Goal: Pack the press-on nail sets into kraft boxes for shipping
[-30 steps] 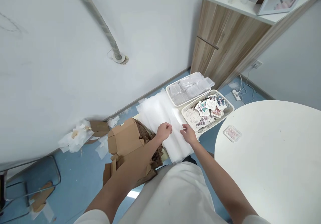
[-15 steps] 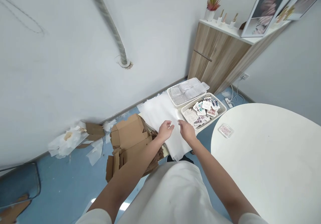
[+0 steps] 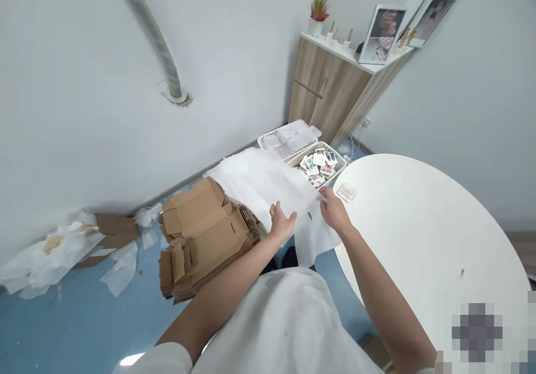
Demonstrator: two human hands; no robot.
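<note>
White foam sheets (image 3: 255, 181) lie in front of me, between the flattened cardboard boxes and the baskets. My right hand (image 3: 334, 209) pinches the edge of one thin sheet, which is partly lifted and hangs down near the round table's edge. My left hand (image 3: 282, 223) is over the sheets with thumb and fingers spread, holding nothing. Beyond the right hand, a white basket (image 3: 341, 167) holds cards with colourful nail sets. Another basket (image 3: 263, 140) behind it holds clear plastic cases.
Brown cardboard boxes (image 3: 213, 240) are stacked at left. A round white table (image 3: 402, 240) at right bears a small clear case (image 3: 347, 192). Behind stands a wooden cabinet (image 3: 326, 84). Scraps of packing material (image 3: 54, 251) lie by the wall.
The view has turned to the right. My right hand has moved right and raised the sheet's edge toward the round table. My left hand's fingers have spread.
</note>
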